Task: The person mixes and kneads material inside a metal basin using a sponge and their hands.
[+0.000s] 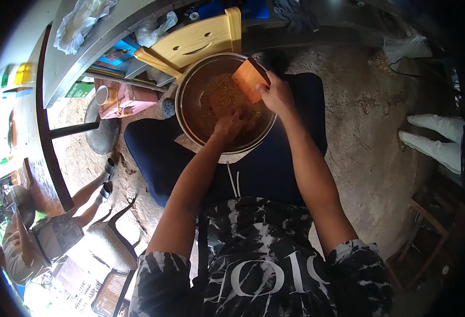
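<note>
A wide metal bowl (183, 119) stands between the knees, in front of a small yellow wooden chair back (190, 48) with a smiling face cut into it. Loose brown crumbly stuff (219, 95) covers part of its bottom. My left hand (229, 126) reaches inside the bowl, its fingers curled down against this stuff; whatever they grip is hidden. At the bowl's right rim, my right hand (278, 95) is closed on the edge of a flat orange-brown rectangular piece (250, 81), thumb on top. The piece is tilted over the bowl, and its material is unclear.
A grey shelf (79, 61) runs along the upper left, near a pink bag (129, 100) and a cup (104, 95). Another person (58, 232) is at the lower left. Pale shoe-like shapes (435, 140) lie at right, above a wooden frame (428, 227).
</note>
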Motion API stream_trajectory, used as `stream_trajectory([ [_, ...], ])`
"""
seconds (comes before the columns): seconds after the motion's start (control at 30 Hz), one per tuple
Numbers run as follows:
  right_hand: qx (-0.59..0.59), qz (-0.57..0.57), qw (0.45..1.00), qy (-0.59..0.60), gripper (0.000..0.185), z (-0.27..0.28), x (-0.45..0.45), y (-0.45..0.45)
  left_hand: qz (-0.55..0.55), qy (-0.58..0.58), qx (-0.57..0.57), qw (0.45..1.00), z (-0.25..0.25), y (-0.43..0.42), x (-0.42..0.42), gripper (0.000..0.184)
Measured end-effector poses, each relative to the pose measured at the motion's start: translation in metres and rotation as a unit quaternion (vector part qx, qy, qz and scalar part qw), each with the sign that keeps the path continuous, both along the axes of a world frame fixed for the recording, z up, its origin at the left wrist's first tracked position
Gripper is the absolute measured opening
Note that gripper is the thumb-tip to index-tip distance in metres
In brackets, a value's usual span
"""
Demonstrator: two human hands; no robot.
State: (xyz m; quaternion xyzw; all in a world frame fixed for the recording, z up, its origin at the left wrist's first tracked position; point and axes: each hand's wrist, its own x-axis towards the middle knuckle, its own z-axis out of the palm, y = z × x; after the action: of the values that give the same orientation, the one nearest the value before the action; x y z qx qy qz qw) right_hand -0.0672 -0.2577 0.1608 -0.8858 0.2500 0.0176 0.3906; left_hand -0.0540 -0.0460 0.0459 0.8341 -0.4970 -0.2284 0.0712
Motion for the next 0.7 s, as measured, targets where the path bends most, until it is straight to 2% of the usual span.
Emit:
stream_trajectory([
  [0.1,0.001,-0.014,1.0,-0.011,0.04,-0.001,0.001,0.0,-0.016,-0.018,-0.035,0.999,-0.01,0.001,0.007,0.031],
  [0.17,-0.007,-0.009,1.0,0.0,0.036,0.005,0.001,0.001,0.072,0.078,0.011,0.994,-0.022,-0.003,0.019,0.033],
  [0.2,-0.005,-0.014,1.0,0.001,0.036,0.004,0.0,0.001,0.068,0.079,0.013,0.994,-0.014,-0.003,0.024,0.033],
  [0.27,-0.013,0.0,1.0,-0.025,0.038,-0.002,-0.001,-0.001,0.231,0.111,-0.157,0.954,0.012,0.003,0.035,0.03],
  [0.3,-0.01,-0.005,1.0,-0.02,0.038,-0.007,-0.001,-0.003,0.228,0.117,-0.152,0.955,0.014,0.006,0.042,0.03],
  [0.37,-0.027,-0.011,0.999,-0.032,0.039,-0.017,0.002,-0.003,0.219,0.09,-0.236,0.943,0.015,0.011,0.056,0.029],
  [0.4,-0.024,-0.013,0.999,-0.031,0.039,-0.013,0.001,-0.001,0.217,0.091,-0.233,0.944,0.011,0.013,0.057,0.029],
  [0.47,-0.021,-0.015,1.0,-0.017,0.04,-0.004,0.002,-0.001,0.087,0.066,-0.255,0.961,0.003,0.015,0.058,0.035],
  [0.5,-0.02,-0.018,1.0,-0.016,0.04,-0.005,0.002,-0.001,0.085,0.068,-0.254,0.961,-0.002,0.015,0.051,0.035],
  [0.57,-0.017,-0.005,1.0,-0.005,0.043,-0.01,0.003,-0.003,0.024,0.084,-0.071,0.994,-0.009,0.01,0.026,0.043],
  [0.6,-0.017,-0.006,1.0,-0.004,0.043,-0.009,0.002,-0.002,0.022,0.086,-0.072,0.993,-0.004,0.007,0.016,0.043],
  [0.67,-0.037,-0.005,0.999,-0.014,0.051,-0.004,0.001,0.0,-0.061,-0.069,-0.02,0.996,0.013,0.002,0.003,0.042],
  [0.7,-0.037,-0.005,0.999,-0.013,0.051,-0.007,0.0,0.0,-0.061,-0.068,-0.02,0.996,0.017,0.001,0.004,0.042],
])
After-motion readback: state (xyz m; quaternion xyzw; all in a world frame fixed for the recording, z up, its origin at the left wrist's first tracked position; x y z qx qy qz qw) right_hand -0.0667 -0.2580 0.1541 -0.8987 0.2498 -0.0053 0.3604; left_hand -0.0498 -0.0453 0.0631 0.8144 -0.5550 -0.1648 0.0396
